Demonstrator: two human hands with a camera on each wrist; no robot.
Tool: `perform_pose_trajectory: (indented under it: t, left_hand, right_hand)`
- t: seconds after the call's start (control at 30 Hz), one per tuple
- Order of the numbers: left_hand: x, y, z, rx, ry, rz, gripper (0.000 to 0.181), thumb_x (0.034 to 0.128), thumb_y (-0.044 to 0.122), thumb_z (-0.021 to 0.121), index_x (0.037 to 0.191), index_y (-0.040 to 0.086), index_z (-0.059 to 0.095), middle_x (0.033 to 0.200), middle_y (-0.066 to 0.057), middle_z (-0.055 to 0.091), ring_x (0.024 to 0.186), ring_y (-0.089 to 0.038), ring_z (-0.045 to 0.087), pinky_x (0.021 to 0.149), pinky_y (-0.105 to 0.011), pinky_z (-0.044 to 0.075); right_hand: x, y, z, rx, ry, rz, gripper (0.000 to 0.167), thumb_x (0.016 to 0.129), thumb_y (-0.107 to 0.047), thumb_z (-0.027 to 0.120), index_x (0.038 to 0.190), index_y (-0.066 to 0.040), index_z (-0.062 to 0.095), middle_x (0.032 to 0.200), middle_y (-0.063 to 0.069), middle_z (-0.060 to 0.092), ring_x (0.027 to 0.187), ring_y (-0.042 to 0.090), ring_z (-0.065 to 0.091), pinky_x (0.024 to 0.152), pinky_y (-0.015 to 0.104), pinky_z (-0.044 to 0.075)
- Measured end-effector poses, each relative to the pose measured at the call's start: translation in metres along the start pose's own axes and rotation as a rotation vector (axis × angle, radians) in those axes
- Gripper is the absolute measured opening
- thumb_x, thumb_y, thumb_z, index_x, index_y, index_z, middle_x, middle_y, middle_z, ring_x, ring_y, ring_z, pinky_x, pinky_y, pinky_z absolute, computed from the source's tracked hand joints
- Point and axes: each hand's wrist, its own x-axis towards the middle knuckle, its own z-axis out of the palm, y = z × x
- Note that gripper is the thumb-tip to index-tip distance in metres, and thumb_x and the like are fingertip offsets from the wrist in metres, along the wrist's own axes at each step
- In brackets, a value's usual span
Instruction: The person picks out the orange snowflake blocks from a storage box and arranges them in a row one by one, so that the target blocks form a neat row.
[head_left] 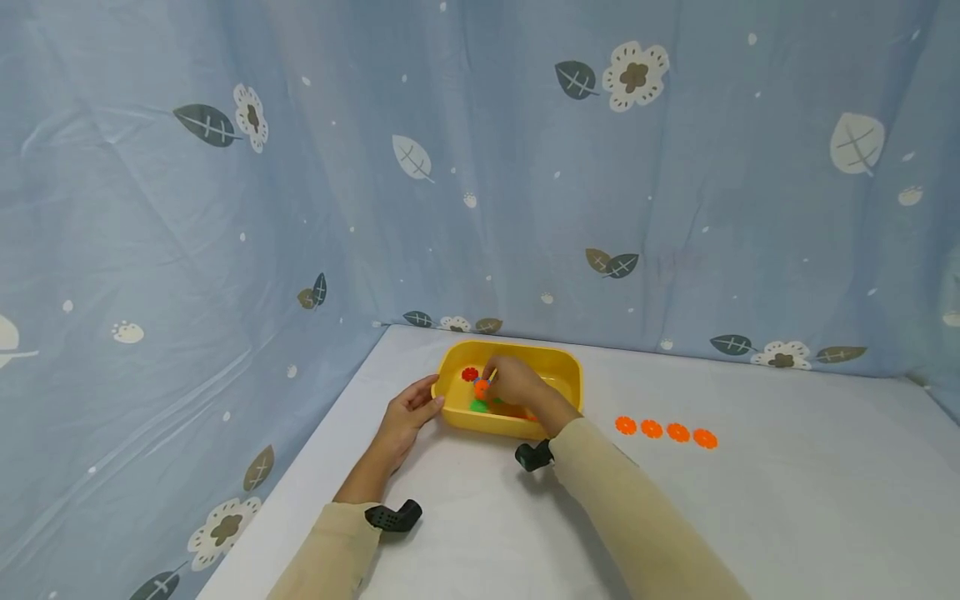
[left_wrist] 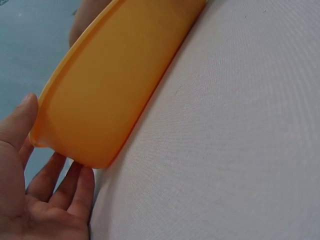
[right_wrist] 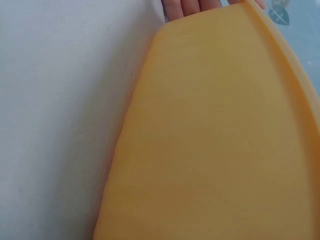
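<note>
Orange scalloped disc (head_left: pixel 482 389), centre frame, inside yellow basin (head_left: pixel 480 422); lies just left of the bent right hand (head_left: pixel 517 385), the nearer one; pinch on it: cannot tell. Left hand (head_left: pixel 403 417) grips basin's left end

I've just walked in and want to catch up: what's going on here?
A person's left hand holds the left end of a yellow tub, while the right hand reaches inside, fingers at an orange piece; whether they grip it is unclear. A red piece and a green piece also lie in the tub. Four orange discs lie in a row on the white table, right of the tub.
</note>
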Motion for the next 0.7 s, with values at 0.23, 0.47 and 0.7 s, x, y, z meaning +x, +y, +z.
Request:
perform_pose_trajectory:
  t: [0.23, 0.47, 0.7]
  left_hand:
    - [-0.003, 0.004, 0.0, 0.018, -0.009, -0.018, 0.054, 0.0932, 0.012, 0.067, 0.143, 0.009, 0.048, 0.148, -0.017, 0.042, 0.136, -0.031, 0.037, 0.102, -0.035, 0.042]
    - [-0.001, -0.002, 0.0, 0.028, 0.009, 0.003, 0.05, 0.0922, 0.013, 0.069, 0.139, 0.012, 0.053, 0.144, -0.016, 0.046, 0.133, -0.03, 0.041, 0.099, -0.035, 0.045]
    - [-0.001, 0.0, 0.001, 0.026, 0.013, 0.003, 0.05, 0.0912, 0.016, 0.07, 0.138, 0.015, 0.054, 0.143, -0.013, 0.049, 0.131, -0.028, 0.044, 0.098, -0.032, 0.046]
  right_hand:
    - [-0.008, 0.004, -0.002, 0.147, 0.018, -0.026, 0.016, 0.086, -0.004, 0.073, 0.1, -0.008, 0.066, 0.089, 0.003, 0.062, 0.081, 0.02, 0.058, 0.073, 0.028, 0.054]
    - [-0.016, 0.01, -0.006, 0.216, 0.029, -0.047, 0.015, 0.088, -0.006, 0.072, 0.101, -0.008, 0.067, 0.089, 0.002, 0.063, 0.083, 0.021, 0.061, 0.071, 0.028, 0.054]
    - [-0.023, 0.014, -0.013, 0.258, 0.054, -0.037, 0.013, 0.089, -0.006, 0.07, 0.101, -0.008, 0.067, 0.09, 0.004, 0.063, 0.084, 0.023, 0.06, 0.071, 0.029, 0.054]
